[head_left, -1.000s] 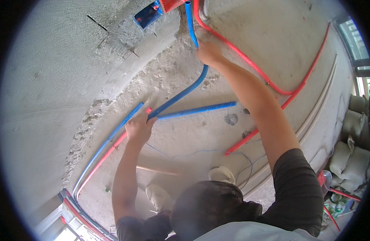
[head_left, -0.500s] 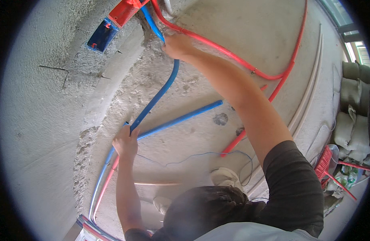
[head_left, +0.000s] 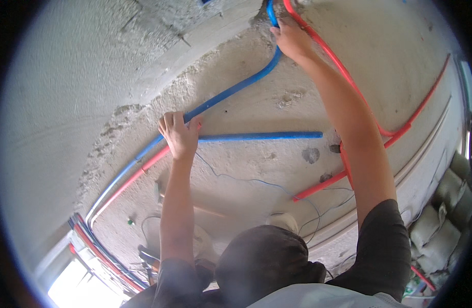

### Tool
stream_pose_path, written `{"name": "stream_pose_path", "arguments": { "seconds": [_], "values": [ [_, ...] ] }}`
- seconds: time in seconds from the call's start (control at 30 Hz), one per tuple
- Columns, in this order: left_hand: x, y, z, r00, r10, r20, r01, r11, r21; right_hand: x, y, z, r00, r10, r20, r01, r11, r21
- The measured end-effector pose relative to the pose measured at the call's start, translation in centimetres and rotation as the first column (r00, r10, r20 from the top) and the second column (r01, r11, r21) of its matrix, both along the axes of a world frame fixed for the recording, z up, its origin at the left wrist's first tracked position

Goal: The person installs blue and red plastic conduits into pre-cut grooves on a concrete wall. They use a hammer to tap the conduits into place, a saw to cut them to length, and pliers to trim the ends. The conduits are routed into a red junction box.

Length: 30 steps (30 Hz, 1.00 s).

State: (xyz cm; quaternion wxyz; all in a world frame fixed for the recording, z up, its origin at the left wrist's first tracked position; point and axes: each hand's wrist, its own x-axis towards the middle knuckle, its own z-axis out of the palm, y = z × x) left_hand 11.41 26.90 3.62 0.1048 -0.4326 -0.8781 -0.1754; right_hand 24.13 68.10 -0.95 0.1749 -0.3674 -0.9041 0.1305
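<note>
Head view: the bent blue pipe [head_left: 231, 91] runs slantwise between your two hands over the rough concrete floor [head_left: 236, 159], curving upward near the top edge. The fingers of your left hand [head_left: 179, 136] are wrapped over its lower stretch, and those of your right hand [head_left: 293, 40] are curled around it by the upper bend; how hard either one squeezes, I cannot tell. The lower blue pipe [head_left: 148, 150] emerges from beneath your left hand, roughly in line with the bent one, but your fingers cover the spot where they might meet, so it would pay to shift your palm aside and look before you press. Steer any push along the pipe's length rather than across it, and support the bend lightly with your right hand, since a hard twist there could kink the wall. Mind the lower red pipe [head_left: 155, 160], which runs alongside up to your left hand and could pinch your thumb. The loose blue pipe [head_left: 267, 136] lies just right of that hand, and the long red pipe [head_left: 331, 54] passes close by your right forearm, so avoid knocking either.
</note>
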Motion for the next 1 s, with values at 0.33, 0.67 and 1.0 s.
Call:
{"name": "stream_pose_path", "arguments": {
  "seconds": [0.33, 0.67, 1.0],
  "values": [
    [1.5, -1.5, 0.4, 0.998, -0.033, 0.054, 0.031, 0.999, 0.031, -0.4, -1.4, 2.0, 0.991, -0.087, 0.098, 0.096, 0.991, -0.097],
    [2.4, 3.1, 2.3, 0.991, -0.113, 0.068, 0.129, 0.940, -0.315, 5.3, -0.6, 1.6, 0.967, 0.225, -0.116, -0.250, 0.923, -0.294],
    [1.5, 3.4, 1.7, 0.976, -0.117, 0.181, 0.163, 0.951, -0.262, 6.5, -2.6, 2.4, 0.723, 0.685, 0.095, -0.689, 0.703, 0.177]
  ]
}}
